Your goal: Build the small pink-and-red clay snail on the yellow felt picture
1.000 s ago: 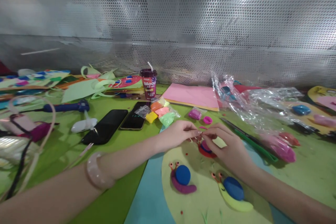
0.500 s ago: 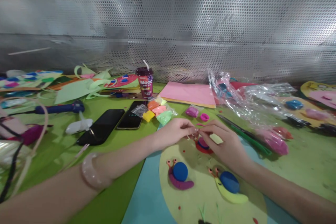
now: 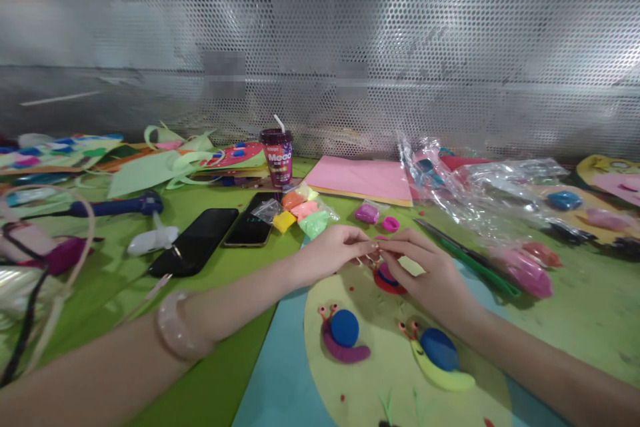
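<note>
My left hand (image 3: 336, 250) and my right hand (image 3: 431, 273) meet fingertip to fingertip above a red and blue clay snail (image 3: 387, 278). Both hands pinch a tiny piece that is too small to name. The snail sits on a pale yellow-green paper shape (image 3: 400, 360) laid over a blue sheet (image 3: 273, 380). Two more clay snails lie nearer me: a purple one with a blue shell (image 3: 344, 335) and a yellow one with a blue shell (image 3: 439, 357). A pale bracelet (image 3: 175, 327) circles my left wrist.
Two black phones (image 3: 196, 248) (image 3: 253, 225) lie left of centre, beside bags of coloured clay (image 3: 303, 210). A purple drink cup (image 3: 277, 157) stands behind them. Pink paper (image 3: 363, 180), clear plastic bags (image 3: 480, 197), green scissors (image 3: 470, 260) and pink clay (image 3: 525, 273) lie to the right. A perforated metal wall (image 3: 350, 47) backs the table.
The camera shifted slightly, so everything sits a little further left and up. Both hands stay pinched together over the red snail.
</note>
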`<state>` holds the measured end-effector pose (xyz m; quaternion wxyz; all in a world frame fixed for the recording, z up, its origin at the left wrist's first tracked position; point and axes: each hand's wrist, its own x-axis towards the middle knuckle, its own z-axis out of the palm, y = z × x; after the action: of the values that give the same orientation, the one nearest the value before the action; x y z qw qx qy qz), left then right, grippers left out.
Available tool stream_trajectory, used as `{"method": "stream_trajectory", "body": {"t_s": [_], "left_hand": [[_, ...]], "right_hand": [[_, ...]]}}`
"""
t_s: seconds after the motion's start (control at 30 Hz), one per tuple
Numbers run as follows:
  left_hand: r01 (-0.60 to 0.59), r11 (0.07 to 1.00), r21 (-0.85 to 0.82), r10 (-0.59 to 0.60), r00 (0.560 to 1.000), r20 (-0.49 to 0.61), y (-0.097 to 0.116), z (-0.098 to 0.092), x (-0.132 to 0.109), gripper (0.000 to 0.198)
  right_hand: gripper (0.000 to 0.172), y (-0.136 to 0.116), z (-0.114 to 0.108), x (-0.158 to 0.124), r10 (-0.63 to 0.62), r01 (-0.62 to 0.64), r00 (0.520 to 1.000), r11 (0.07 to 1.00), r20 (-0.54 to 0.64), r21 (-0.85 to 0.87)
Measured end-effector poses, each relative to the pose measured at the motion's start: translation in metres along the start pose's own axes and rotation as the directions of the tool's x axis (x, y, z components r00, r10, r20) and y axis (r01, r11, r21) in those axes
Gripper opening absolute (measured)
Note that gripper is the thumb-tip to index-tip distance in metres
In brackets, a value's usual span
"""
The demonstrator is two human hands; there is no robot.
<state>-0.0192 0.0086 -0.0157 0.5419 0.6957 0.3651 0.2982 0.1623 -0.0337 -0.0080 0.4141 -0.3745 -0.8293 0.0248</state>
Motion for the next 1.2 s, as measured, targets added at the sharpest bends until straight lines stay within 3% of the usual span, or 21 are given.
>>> {"method": "stream_trajectory", "body": {"t_s": [0.37, 0.77, 1.2], "left_hand": [[-0.014, 1.0, 0.008, 0.014, 1.0, 0.016, -0.0001, -0.0008, 0.0005, 0.027], [-0.001, 1.0, -0.003, 0.001, 1.0, 0.001, 0.0027, 0.0003, -0.0008, 0.025], [-0.004, 1.0, 0.013, 0.004, 1.0, 0.005, 0.0073, 0.0006, -0.0018, 0.021]], "right_hand": [[0.017, 0.0042, -0.0019, -0.0028, -0.041, 0.042, 0.999, 0.997, 0.014, -0.063], [0.01, -0.0007, 0.0008, -0.0001, -0.071, 0.069, 0.996, 0.996, -0.052, -0.055], [0.008, -0.0028, -0.0013, 0.0017, -0.029, 0.029, 1.0, 0.999, -0.004, -0.022]]}}
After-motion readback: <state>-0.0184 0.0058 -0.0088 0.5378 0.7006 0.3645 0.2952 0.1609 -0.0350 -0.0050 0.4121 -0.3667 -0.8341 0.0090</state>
